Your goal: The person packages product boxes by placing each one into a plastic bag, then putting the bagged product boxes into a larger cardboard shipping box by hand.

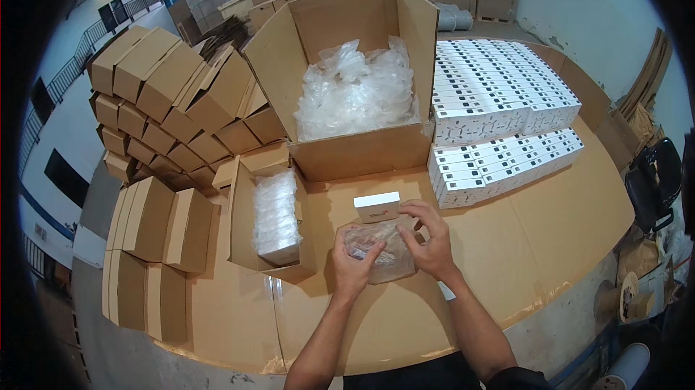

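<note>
Pinching clear bag (394, 263) with left hand (352, 263) — likely to keep it steady; holding fingers of right hand (433, 249) apart by bag's edge.

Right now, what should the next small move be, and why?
Probably the right hand should ease open the upper edge of the clear plastic bag while the left hand steadies it. The right fingers are at that edge, an unbagged white box stands just beyond, and the open carton holds plastic-wrapped packs.
</note>
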Motion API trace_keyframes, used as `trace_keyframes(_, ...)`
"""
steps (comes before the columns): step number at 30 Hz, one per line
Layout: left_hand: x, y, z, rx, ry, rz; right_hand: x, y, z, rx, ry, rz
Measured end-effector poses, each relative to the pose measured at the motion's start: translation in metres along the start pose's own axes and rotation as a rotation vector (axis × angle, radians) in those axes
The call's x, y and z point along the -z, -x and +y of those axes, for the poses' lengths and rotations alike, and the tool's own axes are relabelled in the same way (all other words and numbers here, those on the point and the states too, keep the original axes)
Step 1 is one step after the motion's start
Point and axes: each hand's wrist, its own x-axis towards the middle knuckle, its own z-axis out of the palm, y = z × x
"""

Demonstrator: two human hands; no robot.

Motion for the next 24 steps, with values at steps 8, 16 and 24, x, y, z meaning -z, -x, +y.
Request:
trace_keyframes(8, -0.005, 0.003, 0.005, 0.027, -0.032, -0.018, -0.001, 0.006, 0.002, 0.069, 0.059, -0.045)
trace_keyframes(16, 0.001, -0.005, -0.004, 0.055, -0.037, 0.014, 0.009, -0.001, -0.003, 0.22, 0.127, -0.158)
trace_keyframes(24, 0.001, -0.001, -0.009, 0.044, -0.016, -0.061, 0.02, -0.009, -0.02, 0.422, 0.539, -0.221)
